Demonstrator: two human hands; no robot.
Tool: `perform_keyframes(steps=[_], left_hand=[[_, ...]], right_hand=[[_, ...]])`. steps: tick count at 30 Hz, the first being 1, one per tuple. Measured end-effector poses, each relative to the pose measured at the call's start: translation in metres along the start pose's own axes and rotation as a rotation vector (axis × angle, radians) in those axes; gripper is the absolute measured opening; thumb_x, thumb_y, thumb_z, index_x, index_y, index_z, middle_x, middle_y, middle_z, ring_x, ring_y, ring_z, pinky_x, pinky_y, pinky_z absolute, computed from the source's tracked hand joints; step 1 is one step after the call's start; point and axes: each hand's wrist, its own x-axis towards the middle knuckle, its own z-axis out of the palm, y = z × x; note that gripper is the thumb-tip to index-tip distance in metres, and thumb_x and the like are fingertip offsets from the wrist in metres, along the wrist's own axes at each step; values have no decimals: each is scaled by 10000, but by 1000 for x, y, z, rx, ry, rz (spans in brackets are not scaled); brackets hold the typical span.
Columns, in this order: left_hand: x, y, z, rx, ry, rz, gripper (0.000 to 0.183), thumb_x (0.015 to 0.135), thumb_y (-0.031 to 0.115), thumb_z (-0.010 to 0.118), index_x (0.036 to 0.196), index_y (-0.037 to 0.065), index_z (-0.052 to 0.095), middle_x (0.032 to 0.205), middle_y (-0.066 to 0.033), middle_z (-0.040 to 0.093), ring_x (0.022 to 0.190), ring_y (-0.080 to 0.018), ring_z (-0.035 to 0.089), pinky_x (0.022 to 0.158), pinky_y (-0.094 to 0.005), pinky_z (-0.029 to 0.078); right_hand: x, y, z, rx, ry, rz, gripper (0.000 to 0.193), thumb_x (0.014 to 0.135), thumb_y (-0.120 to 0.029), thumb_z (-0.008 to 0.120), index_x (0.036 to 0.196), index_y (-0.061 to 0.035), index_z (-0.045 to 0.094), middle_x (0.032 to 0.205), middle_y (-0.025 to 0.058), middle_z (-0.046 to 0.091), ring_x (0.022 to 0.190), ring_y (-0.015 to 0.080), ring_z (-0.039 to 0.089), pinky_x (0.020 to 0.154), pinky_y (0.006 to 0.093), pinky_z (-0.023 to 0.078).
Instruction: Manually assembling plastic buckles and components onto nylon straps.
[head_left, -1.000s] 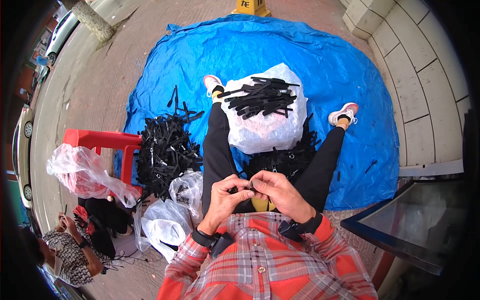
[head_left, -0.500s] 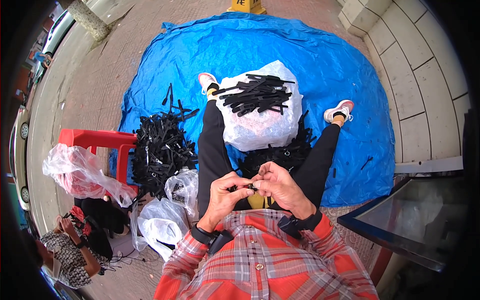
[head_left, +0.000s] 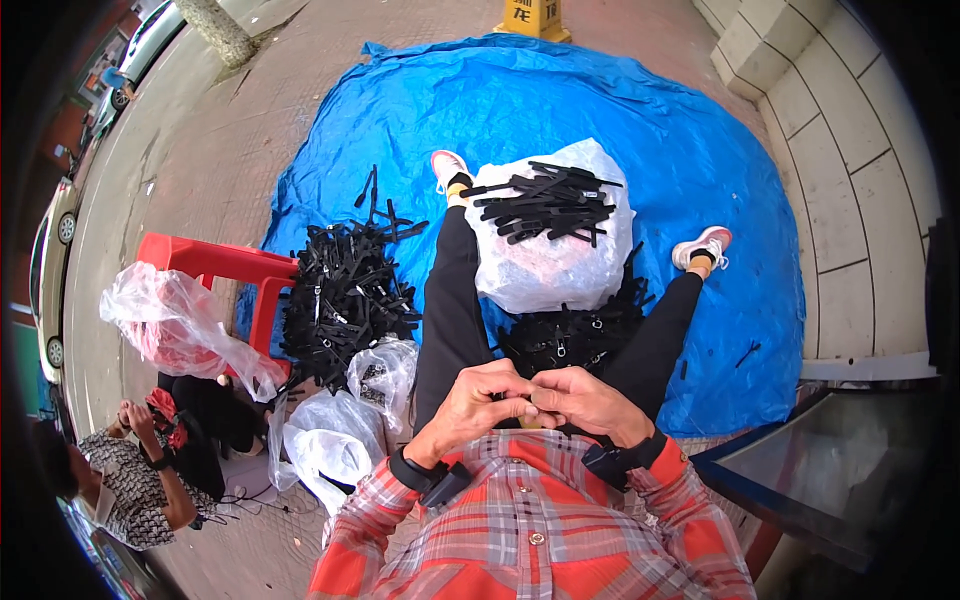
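Close above my lap, my left hand (head_left: 478,408) and my right hand (head_left: 592,403) meet with thumbs and fingertips pinched together. Whatever sits between the fingertips is hidden or too small to name. Beyond them, between my legs, lies a heap of black straps (head_left: 560,340) with small metal-looking parts. Past that heap stands a stuffed white plastic sack (head_left: 545,275), with a pile of loose black straps (head_left: 548,203) on top. A larger heap of black straps (head_left: 345,300) spreads beside my left leg.
A blue tarp (head_left: 430,110) covers the paving. To the left are a red plastic stool (head_left: 215,258) with a clear bag (head_left: 180,330) over it, more plastic bags (head_left: 330,440) and a seated person (head_left: 150,480). A dark-framed glass panel (head_left: 815,470) stands at the right.
The view has shifted, so the scene sits further right and slightly lower. My fingertips have drawn closer together, and my right fingers have curled down over the small dark piece glimpsed before.
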Motion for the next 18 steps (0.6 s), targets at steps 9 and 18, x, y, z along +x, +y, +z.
perform_keyframes(steps=[9,18], left_hand=[[1,-21,-9,-158,351,-195,273,885,234,507,945,9,650,637,51,479,523,-13,406,452,-153,303],[-2,-21,7,-360,171,-347,167,901,215,535,817,71,550,569,32,470,450,-25,344,404,-178,242]], right_hand=[[3,6,9,-163,296,-225,147,872,-150,567,872,-3,571,752,17,586,642,45,501,594,190,402],[17,20,4,-553,476,-375,157,818,-103,628,835,9,519,792,67,587,749,115,564,687,260,455]])
